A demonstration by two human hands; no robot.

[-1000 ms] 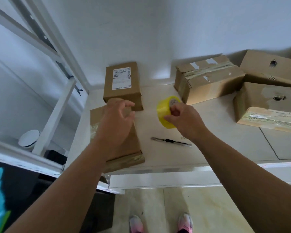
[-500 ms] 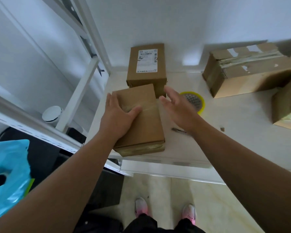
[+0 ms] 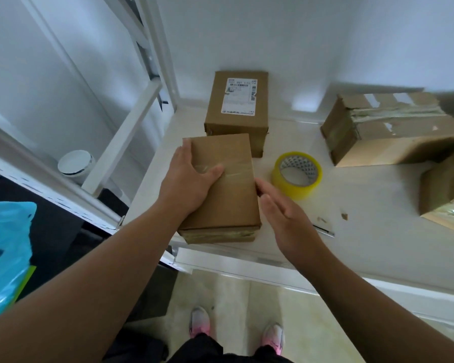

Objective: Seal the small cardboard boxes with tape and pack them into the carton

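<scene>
A small brown cardboard box with clear tape across its top lies at the near left corner of the white table. My left hand holds it, fingers over its left edge and thumb on top. My right hand is at the box's right side, fingers straight, fingertips against its edge. A yellow tape roll lies flat on the table just right of the box. Behind the box stands a second small box with a white shipping label.
A taped cardboard box and another box sit at the right. A thin cutter lies near the table's front edge. A white metal rack stands left, with a blue plastic bag below.
My right hand set the tape roll down flat on the table and came back to the box's right side. My left hand went from resting on the box to holding its left edge.
</scene>
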